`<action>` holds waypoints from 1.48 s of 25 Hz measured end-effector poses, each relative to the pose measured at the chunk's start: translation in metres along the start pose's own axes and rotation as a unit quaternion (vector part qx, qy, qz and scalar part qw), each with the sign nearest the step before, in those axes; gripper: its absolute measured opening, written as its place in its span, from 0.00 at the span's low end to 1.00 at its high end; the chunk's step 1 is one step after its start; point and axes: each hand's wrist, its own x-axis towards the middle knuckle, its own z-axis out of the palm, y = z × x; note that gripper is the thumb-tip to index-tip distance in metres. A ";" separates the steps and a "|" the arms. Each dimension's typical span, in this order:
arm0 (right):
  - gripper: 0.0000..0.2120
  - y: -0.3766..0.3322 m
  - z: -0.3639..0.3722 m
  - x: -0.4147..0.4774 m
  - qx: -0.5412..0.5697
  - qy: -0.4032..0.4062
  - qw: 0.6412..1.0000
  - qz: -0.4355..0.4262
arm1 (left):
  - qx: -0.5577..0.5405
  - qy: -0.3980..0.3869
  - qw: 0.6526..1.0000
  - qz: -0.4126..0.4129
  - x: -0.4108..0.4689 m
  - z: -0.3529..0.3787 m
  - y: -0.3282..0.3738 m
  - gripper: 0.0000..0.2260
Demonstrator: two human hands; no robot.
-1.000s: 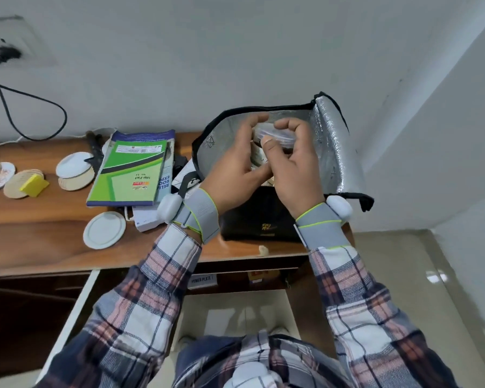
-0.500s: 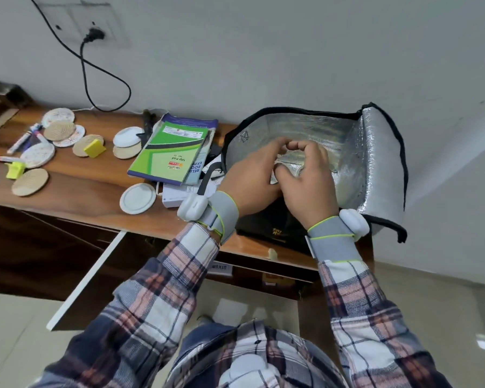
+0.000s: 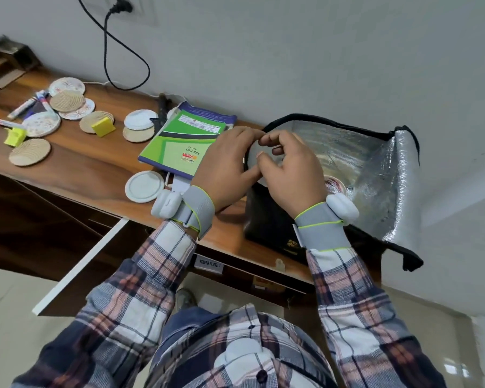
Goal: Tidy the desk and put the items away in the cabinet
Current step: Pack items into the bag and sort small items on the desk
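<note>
Gripping a round container from either side, left hand and right hand curl round it above the open bag on the tabletop, evidently steadying it at the mouth.

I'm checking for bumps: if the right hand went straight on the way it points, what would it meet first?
Probably the left hand, whose fingertips sit just ahead of the right hand over the round container they both hold; depth is unclear.
</note>
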 end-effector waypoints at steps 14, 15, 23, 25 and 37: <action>0.18 -0.015 0.178 0.074 -0.097 -0.149 0.978 0.108 | -0.042 -0.028 0.966 -0.253 0.020 -0.047 -0.221 0.30; 0.19 -0.008 0.182 0.077 -0.104 -0.141 0.975 0.137 | -0.048 -0.046 0.961 -0.268 0.021 -0.045 -0.230 0.32; 0.22 0.013 0.205 0.097 -0.153 -0.112 0.952 0.239 | 0.028 -0.068 0.957 -0.280 0.044 -0.027 -0.252 0.28; 0.23 0.013 0.207 0.106 -0.158 -0.101 0.951 0.244 | 0.036 -0.079 0.953 -0.289 0.050 -0.026 -0.252 0.28; 0.15 0.003 0.205 0.116 0.053 -0.072 0.968 0.236 | -0.110 -0.043 0.938 -0.326 0.047 -0.034 -0.250 0.19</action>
